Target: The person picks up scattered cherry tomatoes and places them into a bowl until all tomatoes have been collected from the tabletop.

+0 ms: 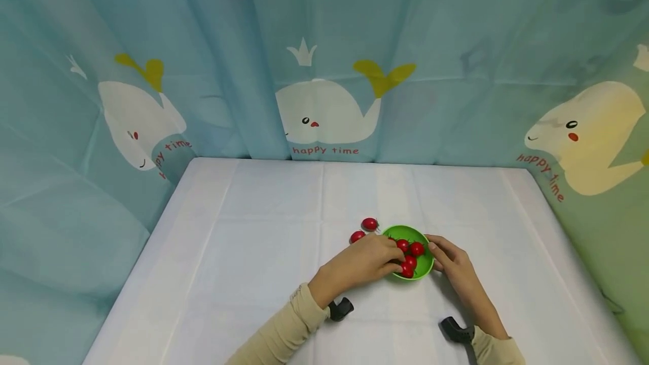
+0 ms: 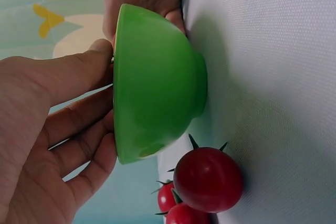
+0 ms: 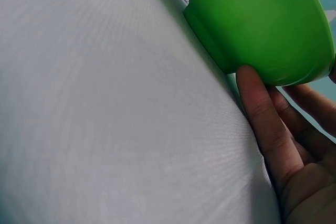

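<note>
A green bowl stands upright on the white cloth with several red cherry tomatoes in it. My left hand reaches over its left rim, thumb and fingers bent down among the tomatoes. Its fingertips are hidden behind the bowl wall in the left wrist view, so whether they pinch a tomato cannot be told. On the other side, my right hand holds the bowl, thumb near the rim and fingers against the lower side. Beside the bowl, loose cherry tomatoes lie on the cloth.
Two loose tomatoes show left of the bowl in the head view. A white-covered table extends around it, backed by a blue curtain with whale prints. Black straps sit at both wrists.
</note>
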`<state>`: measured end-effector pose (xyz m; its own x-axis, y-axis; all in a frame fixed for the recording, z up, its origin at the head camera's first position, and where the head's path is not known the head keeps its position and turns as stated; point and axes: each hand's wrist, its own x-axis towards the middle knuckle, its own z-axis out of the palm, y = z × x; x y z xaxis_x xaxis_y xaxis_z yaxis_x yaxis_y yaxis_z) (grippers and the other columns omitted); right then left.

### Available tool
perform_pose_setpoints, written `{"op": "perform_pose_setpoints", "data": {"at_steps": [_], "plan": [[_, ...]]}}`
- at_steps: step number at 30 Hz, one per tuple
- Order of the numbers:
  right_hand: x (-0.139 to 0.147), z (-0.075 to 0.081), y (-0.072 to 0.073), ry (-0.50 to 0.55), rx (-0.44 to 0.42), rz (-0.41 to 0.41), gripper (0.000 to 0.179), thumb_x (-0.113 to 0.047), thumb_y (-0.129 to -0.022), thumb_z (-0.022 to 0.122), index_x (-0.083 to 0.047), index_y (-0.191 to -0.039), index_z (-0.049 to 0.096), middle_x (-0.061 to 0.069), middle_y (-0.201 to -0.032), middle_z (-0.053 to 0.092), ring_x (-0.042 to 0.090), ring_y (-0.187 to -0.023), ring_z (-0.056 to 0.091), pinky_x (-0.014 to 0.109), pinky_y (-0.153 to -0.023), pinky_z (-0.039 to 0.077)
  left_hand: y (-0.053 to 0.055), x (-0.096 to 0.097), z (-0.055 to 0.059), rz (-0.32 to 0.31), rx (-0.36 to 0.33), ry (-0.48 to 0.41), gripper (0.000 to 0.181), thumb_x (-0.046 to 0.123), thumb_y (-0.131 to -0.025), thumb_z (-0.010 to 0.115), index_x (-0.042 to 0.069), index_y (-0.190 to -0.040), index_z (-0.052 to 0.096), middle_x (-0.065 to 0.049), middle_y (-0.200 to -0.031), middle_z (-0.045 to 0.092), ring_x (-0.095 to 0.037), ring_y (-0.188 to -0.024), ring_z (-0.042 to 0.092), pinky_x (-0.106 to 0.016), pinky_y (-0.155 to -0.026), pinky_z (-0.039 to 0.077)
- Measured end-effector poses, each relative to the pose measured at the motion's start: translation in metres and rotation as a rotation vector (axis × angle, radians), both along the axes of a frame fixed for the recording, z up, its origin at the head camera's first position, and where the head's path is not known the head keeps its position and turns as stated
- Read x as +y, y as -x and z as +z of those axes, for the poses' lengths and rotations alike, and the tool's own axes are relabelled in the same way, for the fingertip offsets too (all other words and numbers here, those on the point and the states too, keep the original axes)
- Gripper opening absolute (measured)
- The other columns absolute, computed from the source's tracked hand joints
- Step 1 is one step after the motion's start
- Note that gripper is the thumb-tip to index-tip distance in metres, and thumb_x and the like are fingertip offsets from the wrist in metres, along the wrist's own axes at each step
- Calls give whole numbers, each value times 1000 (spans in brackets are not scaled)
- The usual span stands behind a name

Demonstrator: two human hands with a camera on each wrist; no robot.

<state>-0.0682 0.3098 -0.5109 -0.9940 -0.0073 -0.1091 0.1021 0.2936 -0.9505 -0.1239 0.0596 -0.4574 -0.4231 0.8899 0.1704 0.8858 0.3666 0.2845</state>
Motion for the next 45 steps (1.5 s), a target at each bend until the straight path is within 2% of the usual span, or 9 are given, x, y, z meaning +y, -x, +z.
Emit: {"op": "perform_pose_setpoints", "data": {"at_steps": [5, 10, 14, 19, 26, 33, 36, 45], "plan": [[0, 1, 2, -4, 2, -6, 49, -31, -112, 50, 6, -144, 54, -31, -114, 64, -9, -102, 66, 13, -83, 56, 0, 0, 2, 24, 28, 0, 17, 32, -101, 70, 20, -107, 81, 11, -97, 76, -3, -89, 63, -14, -82, 48], [1, -4, -2, -12, 0, -1, 47, -28, -112, 49, 6, -144, 55, -32, -115, 64, -10, -104, 65, 13, -84, 55, -2, -2, 2, 36, 18, 43, 17, 31, -102, 70, 21, -111, 81, 11, -103, 77, -5, -98, 66, -19, -92, 51], [2, -7, -2, -28, 22, 5, 47, -29, -112, 48, 5, -143, 56, -30, -117, 64, -10, -106, 65, 12, -85, 55, -1, -3, 2, 30, 8, 16, 18, 31, -102, 70, 20, -111, 81, 11, -104, 76, -4, -99, 66, -16, -92, 51], [2, -6, 0, -25, 15, 0, 47, -31, -112, 48, 3, -143, 56, -30, -118, 64, -11, -107, 64, 11, -87, 55, 2, -8, 4, 30, -62, -67, 18, 28, -100, 72, 17, -112, 80, 9, -105, 76, -2, -98, 67, -9, -89, 48], [1, -6, -2, -23, -1, -1, 49, -31, -112, 49, 5, -144, 55, -24, -120, 63, -11, -106, 65, 13, -85, 56, 1, -17, 4, 24, -150, -127, 19, 27, -101, 70, 17, -115, 79, 9, -108, 76, -4, -101, 66, -10, -93, 47], [2, -8, -3, 9, 6, 4, 49, -30, -112, 48, 7, -144, 53, -30, -116, 65, -8, -105, 68, 14, -84, 58, -1, -27, 2, 3, -279, -200, 18, 24, -101, 71, 15, -115, 78, 7, -108, 77, -9, -100, 66, -10, -92, 46], [2, -9, -3, 14, 6, 4, 50, -29, -112, 48, 8, -144, 53, -31, -116, 65, -8, -104, 68, 14, -85, 57, -1, -34, -1, 19, -303, -211, 17, 24, -100, 72, 16, -114, 78, 8, -108, 76, -6, -95, 63, -9, -88, 45], [2, -6, 0, 9, 23, 12, 48, -27, -112, 48, 8, -143, 54, -30, -115, 66, -8, -104, 68, 15, -83, 58, 1, -57, -8, 64, -382, -235, 18, 23, -99, 73, 14, -114, 78, 4, -107, 77, -3, -91, 61, -20, -86, 54]]}}
